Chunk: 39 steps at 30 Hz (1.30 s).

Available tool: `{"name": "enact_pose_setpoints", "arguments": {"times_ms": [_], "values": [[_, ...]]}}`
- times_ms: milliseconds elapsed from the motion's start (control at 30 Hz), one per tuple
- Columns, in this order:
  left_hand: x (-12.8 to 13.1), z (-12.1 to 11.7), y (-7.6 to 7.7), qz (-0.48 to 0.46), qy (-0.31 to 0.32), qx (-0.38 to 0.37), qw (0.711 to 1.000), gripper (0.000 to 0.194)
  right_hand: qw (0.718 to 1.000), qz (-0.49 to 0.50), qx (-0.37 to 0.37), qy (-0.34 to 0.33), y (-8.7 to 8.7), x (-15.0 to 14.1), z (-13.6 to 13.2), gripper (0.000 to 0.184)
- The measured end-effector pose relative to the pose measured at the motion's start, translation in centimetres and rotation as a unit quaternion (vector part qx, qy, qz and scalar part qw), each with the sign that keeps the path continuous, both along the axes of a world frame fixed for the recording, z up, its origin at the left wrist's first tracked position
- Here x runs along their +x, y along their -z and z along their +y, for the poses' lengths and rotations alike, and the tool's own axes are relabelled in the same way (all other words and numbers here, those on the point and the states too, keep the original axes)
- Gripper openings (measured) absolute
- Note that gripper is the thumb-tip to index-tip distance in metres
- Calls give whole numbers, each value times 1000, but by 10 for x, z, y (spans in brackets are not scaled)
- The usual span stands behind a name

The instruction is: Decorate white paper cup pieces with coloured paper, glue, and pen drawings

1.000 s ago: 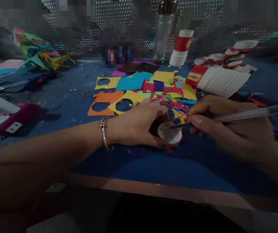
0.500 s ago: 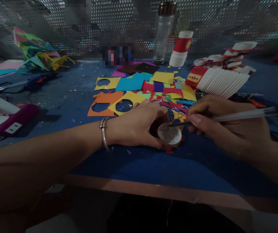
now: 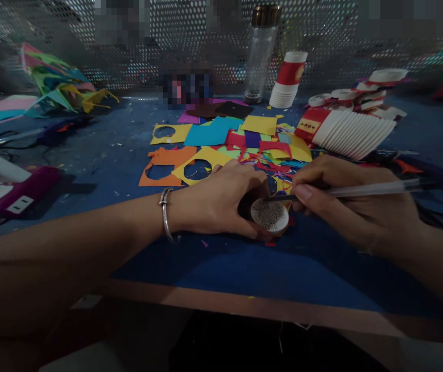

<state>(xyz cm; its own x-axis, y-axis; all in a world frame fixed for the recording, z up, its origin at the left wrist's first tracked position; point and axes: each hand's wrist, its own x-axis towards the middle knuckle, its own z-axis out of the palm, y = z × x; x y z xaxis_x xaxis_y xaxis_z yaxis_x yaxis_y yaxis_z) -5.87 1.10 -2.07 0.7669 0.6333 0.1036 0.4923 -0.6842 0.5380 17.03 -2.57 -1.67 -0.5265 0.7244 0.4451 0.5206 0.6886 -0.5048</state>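
My left hand (image 3: 231, 199), below a silver bracelet on the wrist, curls its thumb and fingers round a small round white paper cup base (image 3: 270, 215). Dark pen lines form a crosshatched disc with short strokes on its face. In my right hand (image 3: 345, 201) a pen (image 3: 368, 189) with a clear barrel is pinched between thumb and fingers. Its dark tip touches or hovers just above the upper left of the drawn face. Cut scraps of coloured paper (image 3: 244, 150) lie right behind both hands, and some show beneath the cup base.
Stacked paper cups (image 3: 355, 129) lie at the right, with cut cup pieces behind. Another cup stack (image 3: 289, 77) stands beside a clear bottle (image 3: 260, 57). At the left are a purple power socket (image 3: 31, 188) and folded coloured paper (image 3: 59, 77). A perforated metal screen (image 3: 190, 36) closes the back.
My right hand has shifted slightly left, and the pen tip has moved toward the upper left edge of the drawn face. My left hand keeps its hold.
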Motion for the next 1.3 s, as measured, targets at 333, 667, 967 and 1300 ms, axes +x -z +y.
{"name": "enact_pose_setpoints", "arguments": {"times_ms": [333, 667, 967, 1300], "values": [[-1, 0, 1, -6, 8, 8, 1000, 52, 1000, -13, 17, 0, 1, 1, -3, 15], [-1, 0, 2, -16, 7, 7, 1000, 49, 999, -15, 31, 6, 1, -1, -3, 15], [-2, 1, 2, -24, 10, -5, 1000, 48, 997, 32, -56, -42, -4, -6, -2, 19], [-3, 7, 0, -7, 21, -15, 1000, 49, 962, 97, -255, -27, -14, -6, 1, 28]]}}
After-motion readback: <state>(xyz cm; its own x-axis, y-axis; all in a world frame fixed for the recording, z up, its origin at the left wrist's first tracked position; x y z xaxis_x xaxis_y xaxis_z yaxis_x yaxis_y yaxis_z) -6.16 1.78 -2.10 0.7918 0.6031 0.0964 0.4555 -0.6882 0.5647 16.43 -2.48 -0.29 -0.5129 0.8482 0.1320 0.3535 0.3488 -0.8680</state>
